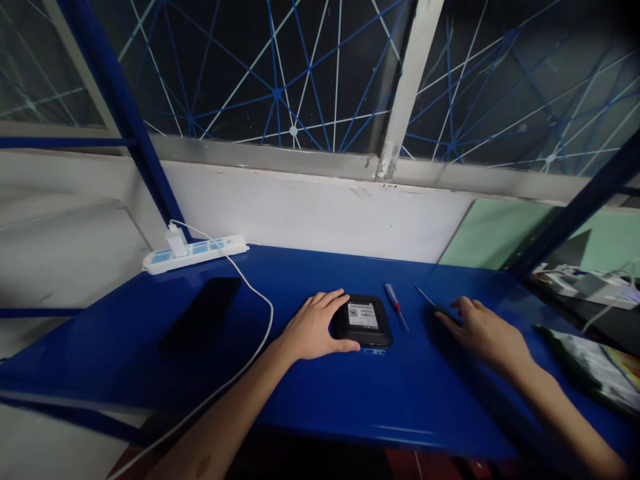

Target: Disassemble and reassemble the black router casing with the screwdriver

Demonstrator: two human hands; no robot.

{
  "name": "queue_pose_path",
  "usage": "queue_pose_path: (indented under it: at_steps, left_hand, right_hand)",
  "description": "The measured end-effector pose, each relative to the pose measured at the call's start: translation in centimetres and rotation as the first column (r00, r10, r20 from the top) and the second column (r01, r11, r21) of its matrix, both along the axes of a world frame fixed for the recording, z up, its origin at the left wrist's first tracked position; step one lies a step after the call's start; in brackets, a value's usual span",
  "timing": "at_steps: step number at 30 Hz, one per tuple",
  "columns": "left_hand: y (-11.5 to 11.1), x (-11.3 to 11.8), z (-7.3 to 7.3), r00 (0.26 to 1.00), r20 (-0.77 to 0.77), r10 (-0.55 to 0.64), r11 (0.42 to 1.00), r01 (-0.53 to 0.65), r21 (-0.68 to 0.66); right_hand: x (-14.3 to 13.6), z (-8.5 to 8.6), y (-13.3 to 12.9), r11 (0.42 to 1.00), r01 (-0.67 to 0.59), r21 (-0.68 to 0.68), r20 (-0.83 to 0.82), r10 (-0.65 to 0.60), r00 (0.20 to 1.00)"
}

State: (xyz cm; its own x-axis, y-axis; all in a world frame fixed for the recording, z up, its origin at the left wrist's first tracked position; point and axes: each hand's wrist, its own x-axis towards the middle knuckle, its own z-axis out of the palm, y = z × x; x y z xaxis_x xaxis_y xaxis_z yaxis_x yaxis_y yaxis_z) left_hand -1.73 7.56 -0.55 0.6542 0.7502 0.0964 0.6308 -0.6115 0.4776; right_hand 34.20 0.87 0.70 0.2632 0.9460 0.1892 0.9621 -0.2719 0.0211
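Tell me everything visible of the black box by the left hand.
The black box is low and squarish, with rounded corners, and looks plastic. Its top bears a white label with print and a square code. It lies flat on the blue table, label up. The left hand spans its left side, thumb near, fingers far.

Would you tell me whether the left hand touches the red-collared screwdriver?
No, the left hand grips the black box, and that screwdriver lies apart to the box's right.
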Motion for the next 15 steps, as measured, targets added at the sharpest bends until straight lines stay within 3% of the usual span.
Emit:
queue_pose_path:
  at_steps: [4,9,11,13,15]
  left_hand:
    - [0.1,0.0,-0.1,1.000,-0.003,-0.005,1.000,0.005,0.005]
    - [0.1,-0.1,-0.2,1.000,-0.017,0.005,1.000,-0.005,0.002]
    - [0.1,-0.1,-0.1,1.000,-0.018,0.001,1.000,-0.001,0.000]
    - [0.0,0.0,0.0,1.000,-0.011,-0.010,1.000,0.010,0.003]
    - [-0.1,0.0,0.2,1.000,-0.018,-0.013,1.000,0.013,0.001]
  right_hand:
    - [1.1,-2.0,-2.5,0.998,-0.022,0.062,-0.135,0.030,0.990]
    - [1.2,-2.7,-2.1,0.976,-0.005,0.218,-0.327,0.077,0.942]
    - [1.1,-2.2,-1.3,0.931,0.087,0.355,-0.396,0.065,0.916]
    - [0.8,-1.3,-0.4,0.841,0.216,0.495,-0.503,0.075,0.861]
    - [0.4,-0.2,0.9,0.778,0.312,0.545,-0.689,0.203,0.696]
